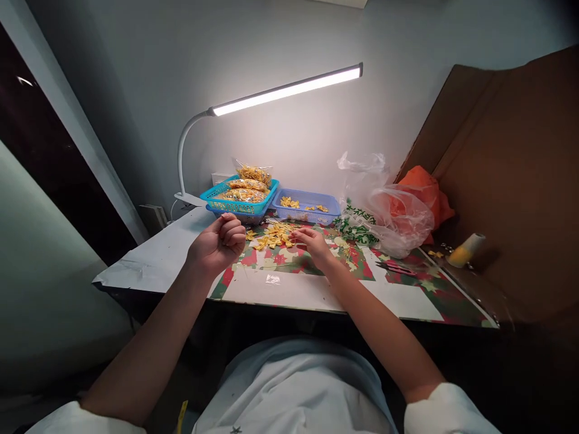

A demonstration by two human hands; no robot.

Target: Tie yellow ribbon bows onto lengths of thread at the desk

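My left hand is raised over the front of the table with its fingers curled in and thumb and forefinger pinched together. What that pinch holds, if anything, is too small to make out. Reaching in from the right, my right hand has its fingertips pressed together at the edge of a loose pile of small yellow bows; I cannot make out what is between them. The bows lie on a red, green and white patterned table cover. A small clear plastic packet lies on the white strip near me.
Behind are a turquoise basket stacked with bagged yellow pieces and a purple basket with several bows. Plastic bags, pink-handled snips and a thread cone stand rightward. A lit lamp hangs overhead; cardboard walls the right.
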